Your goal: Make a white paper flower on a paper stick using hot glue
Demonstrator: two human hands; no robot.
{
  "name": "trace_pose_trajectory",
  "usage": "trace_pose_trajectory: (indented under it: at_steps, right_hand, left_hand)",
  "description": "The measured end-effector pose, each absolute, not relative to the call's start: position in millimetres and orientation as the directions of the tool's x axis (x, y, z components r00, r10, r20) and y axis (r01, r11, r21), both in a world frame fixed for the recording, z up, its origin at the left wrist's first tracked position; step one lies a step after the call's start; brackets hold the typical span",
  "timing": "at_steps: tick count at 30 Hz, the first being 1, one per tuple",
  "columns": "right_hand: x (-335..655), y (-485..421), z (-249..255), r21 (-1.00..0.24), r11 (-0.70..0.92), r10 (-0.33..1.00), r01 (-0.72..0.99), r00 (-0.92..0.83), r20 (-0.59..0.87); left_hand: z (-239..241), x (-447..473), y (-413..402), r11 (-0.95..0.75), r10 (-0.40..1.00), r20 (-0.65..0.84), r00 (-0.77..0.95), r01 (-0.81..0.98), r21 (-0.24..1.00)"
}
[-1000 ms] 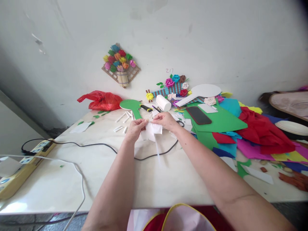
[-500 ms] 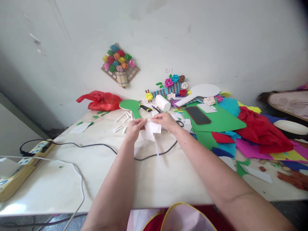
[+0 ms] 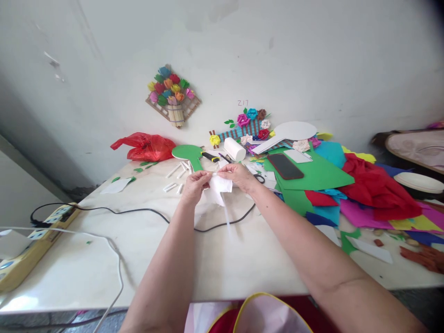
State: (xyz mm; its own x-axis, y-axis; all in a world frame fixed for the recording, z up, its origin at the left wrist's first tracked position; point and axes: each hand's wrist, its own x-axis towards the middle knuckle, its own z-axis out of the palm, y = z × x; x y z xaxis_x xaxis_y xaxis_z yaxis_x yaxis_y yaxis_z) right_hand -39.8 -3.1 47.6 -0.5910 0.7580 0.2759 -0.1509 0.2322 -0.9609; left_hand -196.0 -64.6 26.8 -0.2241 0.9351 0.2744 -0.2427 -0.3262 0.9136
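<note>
Both my hands hold one piece of white paper [image 3: 219,188] above the middle of the white table [image 3: 145,249]. My left hand [image 3: 194,185] pinches its left top edge. My right hand [image 3: 238,175] pinches the right top edge, fingers closed on it. A thin white strip hangs down from the paper. Short white paper rolls [image 3: 175,179] lie just behind my left hand, next to a green paddle-shaped cut-out [image 3: 189,152].
A black cable [image 3: 138,210] crosses the table under my hands to a power strip [image 3: 31,245] at the left edge. A red plastic bag [image 3: 145,145] lies at the back left. Coloured paper sheets [image 3: 347,189], a phone [image 3: 285,166], scissors [image 3: 258,177] and a white roll [image 3: 235,149] crowd the right.
Hardly anything differs; my hands stay together on the white paper, with only a slight shift of the fingers along its top edge.
</note>
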Motion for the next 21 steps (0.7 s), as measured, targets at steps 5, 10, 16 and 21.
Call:
trace_pose_trajectory:
  at_steps: [5, 10, 16, 21]
  right_hand:
    - [-40.1, -6.5, 50.7, -0.966, 0.169, 0.76, -0.197, -0.597, 0.255]
    - [-40.7, -9.0, 52.7, -0.965, 0.145, 0.767, -0.216, -0.591, 0.248]
    - [-41.7, -11.0, 54.8, -0.962, 0.14, 0.777, -0.236, -0.576, 0.254]
    - [-43.7, -9.9, 53.4, -0.955, 0.153, 0.776, -0.253, -0.568, 0.275]
  left_hand:
    - [26.7, -196.3, -64.3, -0.318, 0.939, 0.264, -0.22, -0.26, 0.912]
    - [28.7, -194.5, -65.7, -0.315, 0.939, 0.254, -0.232, -0.288, 0.904]
    - [31.2, -192.9, -66.8, -0.323, 0.935, 0.251, -0.25, -0.307, 0.896]
    - [31.7, -192.3, -67.1, -0.32, 0.936, 0.238, -0.259, -0.345, 0.882]
